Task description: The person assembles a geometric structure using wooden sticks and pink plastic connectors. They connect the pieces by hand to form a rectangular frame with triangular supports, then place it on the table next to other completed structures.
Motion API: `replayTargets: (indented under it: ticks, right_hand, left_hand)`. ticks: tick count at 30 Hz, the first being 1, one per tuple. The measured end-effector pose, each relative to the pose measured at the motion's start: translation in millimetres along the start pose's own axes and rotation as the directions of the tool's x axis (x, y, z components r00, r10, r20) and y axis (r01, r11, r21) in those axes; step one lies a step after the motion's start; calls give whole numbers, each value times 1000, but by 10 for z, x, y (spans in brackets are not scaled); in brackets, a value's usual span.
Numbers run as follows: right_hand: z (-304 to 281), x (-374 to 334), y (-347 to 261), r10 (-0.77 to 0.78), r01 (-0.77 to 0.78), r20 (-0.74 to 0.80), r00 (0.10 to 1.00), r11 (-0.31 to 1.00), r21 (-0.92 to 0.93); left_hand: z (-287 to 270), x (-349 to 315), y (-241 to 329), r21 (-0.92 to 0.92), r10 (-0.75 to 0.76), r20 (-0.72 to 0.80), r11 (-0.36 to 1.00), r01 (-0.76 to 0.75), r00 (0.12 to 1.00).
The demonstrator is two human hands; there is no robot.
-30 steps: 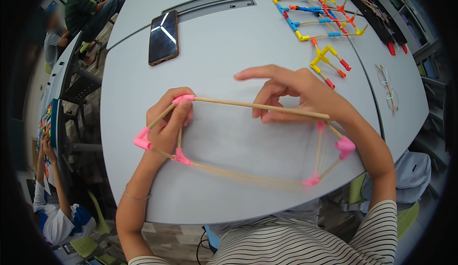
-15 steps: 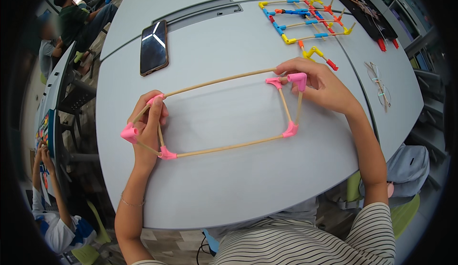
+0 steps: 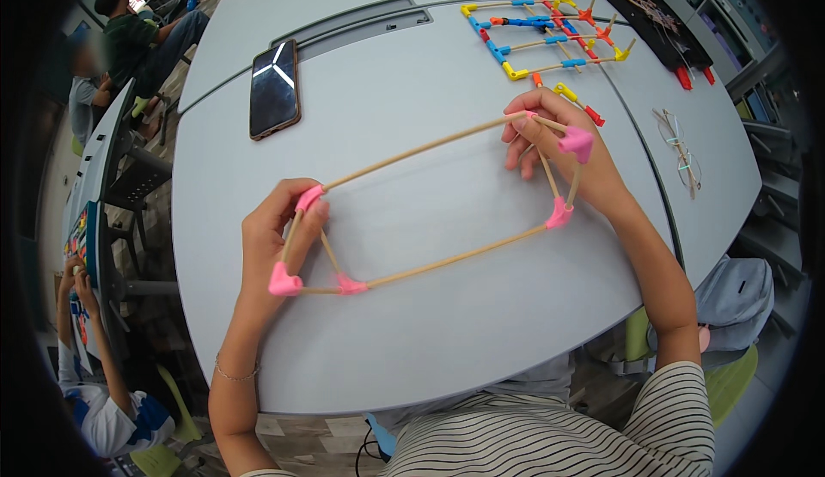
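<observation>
A long frame of wooden sticks (image 3: pixel 421 149) and pink plastic connectors (image 3: pixel 559 213) spans both my hands above the table. It has a triangle at each end. My left hand (image 3: pixel 273 235) is closed around the left triangle, with finger and thumb at its upper connector (image 3: pixel 309 197). On the right, my right hand (image 3: pixel 567 146) is at the other triangle, its fingers bent around the upper connector (image 3: pixel 521 117); the lower fingers hang loosely behind the sticks. The long upper stick meets the connectors at both ends.
A phone (image 3: pixel 275 90) lies at the far left of the grey table (image 3: pixel 412 339). Far right are a multicoloured stick structure (image 3: pixel 550 40), a loose yellow-and-red piece (image 3: pixel 581 104), eyeglasses (image 3: pixel 685 159) and a black case (image 3: pixel 653 17). Other people sit at the left.
The upper stick's right end, apart from its connector before, now sits in it. The frame has shifted right and tilted, its right end higher. My right hand's grip has changed.
</observation>
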State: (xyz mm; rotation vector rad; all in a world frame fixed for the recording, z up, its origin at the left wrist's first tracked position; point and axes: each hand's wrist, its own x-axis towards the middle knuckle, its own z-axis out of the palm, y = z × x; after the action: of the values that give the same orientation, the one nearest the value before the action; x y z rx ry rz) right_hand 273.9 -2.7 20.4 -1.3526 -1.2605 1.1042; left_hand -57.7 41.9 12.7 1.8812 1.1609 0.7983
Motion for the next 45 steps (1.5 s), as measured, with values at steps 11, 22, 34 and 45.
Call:
replayTargets:
  ticks: [11,22,34,45]
  right_hand:
    - [114,33,38,149,-200,319,936,971,131]
    - [244,-41,-26,144,-175,395,907,984,43]
    - [252,-46,52,96,-113,409,907,993,16]
    - [267,-53,19,68,-31,439,896,995,-91]
  left_hand:
    - [-423,273,91,-123,43,681,991,56,731]
    - [573,520,293,-266,-13,659,931,250,752]
    - [619,442,382,-129,-95,630,966,224,771]
    - [612,444,407,-102,-106,626,971,216,773]
